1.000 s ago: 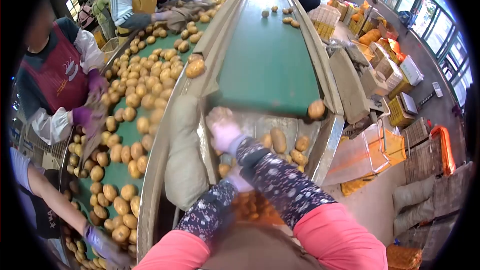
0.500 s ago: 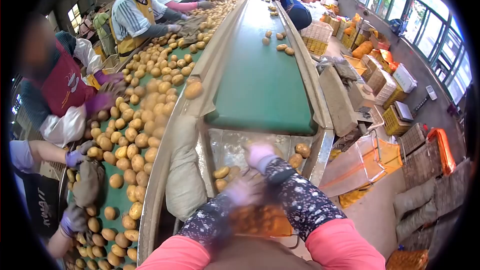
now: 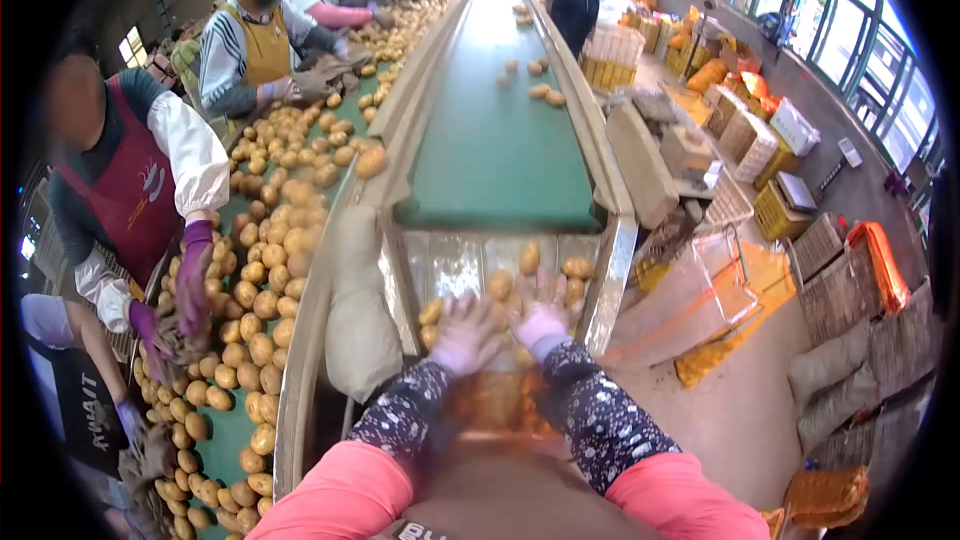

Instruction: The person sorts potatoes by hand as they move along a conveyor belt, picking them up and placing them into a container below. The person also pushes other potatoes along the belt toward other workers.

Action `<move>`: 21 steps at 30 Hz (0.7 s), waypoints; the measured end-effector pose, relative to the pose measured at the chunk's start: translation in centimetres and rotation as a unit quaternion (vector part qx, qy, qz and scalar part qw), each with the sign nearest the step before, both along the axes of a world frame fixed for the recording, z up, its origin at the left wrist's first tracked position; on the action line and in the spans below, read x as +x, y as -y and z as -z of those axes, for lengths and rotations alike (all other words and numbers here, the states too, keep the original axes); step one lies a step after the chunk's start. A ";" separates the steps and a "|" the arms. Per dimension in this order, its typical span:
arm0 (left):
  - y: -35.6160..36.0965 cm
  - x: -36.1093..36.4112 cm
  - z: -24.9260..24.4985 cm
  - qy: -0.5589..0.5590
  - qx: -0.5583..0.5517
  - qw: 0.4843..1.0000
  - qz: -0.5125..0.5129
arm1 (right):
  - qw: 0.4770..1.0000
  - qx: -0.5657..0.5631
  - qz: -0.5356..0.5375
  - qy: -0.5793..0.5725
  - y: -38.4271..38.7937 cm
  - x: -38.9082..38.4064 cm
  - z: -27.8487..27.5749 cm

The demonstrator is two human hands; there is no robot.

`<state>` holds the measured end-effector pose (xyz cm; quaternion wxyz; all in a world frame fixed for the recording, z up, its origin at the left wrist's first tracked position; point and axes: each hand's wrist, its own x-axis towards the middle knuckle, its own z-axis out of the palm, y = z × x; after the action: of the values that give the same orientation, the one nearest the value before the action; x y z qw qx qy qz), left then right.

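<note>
My left hand [image 3: 468, 333], in a pale glove, lies over the lower end of a metal chute [image 3: 455, 258] with its fingers spread. To its right, my right hand [image 3: 541, 310] is also gloved and open, fingers fanned out and pointing up the chute. Several potatoes lie about the hands: one potato [image 3: 529, 258] sits just above my right fingertips, another potato [image 3: 577, 267] at the right wall, and a potato [image 3: 430, 311] left of my left hand. Below my wrists, an orange mesh bag [image 3: 500, 402] with potatoes showing through is partly hidden and blurred.
A green conveyor belt [image 3: 495, 165] runs down to the chute, carrying a few potatoes. On the left, another belt is crowded with potatoes [image 3: 265, 305], where gloved co-workers stand. A stuffed sack [image 3: 362, 330] leans beside the chute. A wire-framed mesh bag [image 3: 700, 295] stands right.
My hands have moved from close together, the right ahead of the left, to side by side with fingers spread. The view has shifted slightly. A co-worker at left has reached farther over the potatoes.
</note>
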<state>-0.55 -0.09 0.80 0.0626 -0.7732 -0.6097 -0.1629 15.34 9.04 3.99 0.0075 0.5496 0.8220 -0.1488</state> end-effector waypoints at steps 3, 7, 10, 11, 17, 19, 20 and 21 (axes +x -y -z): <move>0.5 0.0 -0.2 0.024 -0.020 0.991 -0.129 | 0.986 0.160 -0.021 -0.032 1.5 0.8 5.0; 0.2 -0.2 0.2 -0.021 -0.101 0.985 -0.135 | 0.979 0.205 0.010 -0.019 2.3 0.6 5.7; 0.0 -0.4 0.5 -0.041 -0.114 0.984 -0.133 | 0.983 0.184 0.014 -0.013 2.5 0.5 5.7; -0.1 -0.4 0.6 -0.037 -0.117 0.984 -0.133 | 0.983 0.181 0.016 -0.005 2.3 0.4 6.0; -0.2 -0.2 0.1 -0.045 -0.147 0.979 -0.135 | 0.983 0.183 0.006 0.025 2.1 0.1 5.4; -0.2 -0.2 -0.1 -0.040 -0.151 0.979 -0.132 | 0.985 0.173 0.007 0.024 1.9 -0.1 4.8; -0.1 -0.2 -0.3 -0.033 -0.153 0.979 -0.129 | 0.989 0.145 0.008 0.031 1.8 -0.2 4.2; -0.2 -0.2 -0.5 -0.027 -0.156 0.979 -0.127 | 0.992 0.118 0.007 0.038 1.6 -0.2 3.5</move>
<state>-0.75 0.09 1.27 -0.0217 -0.6937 -0.7191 -0.0358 15.09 7.46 0.44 -0.0271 0.5581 0.8288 -0.0297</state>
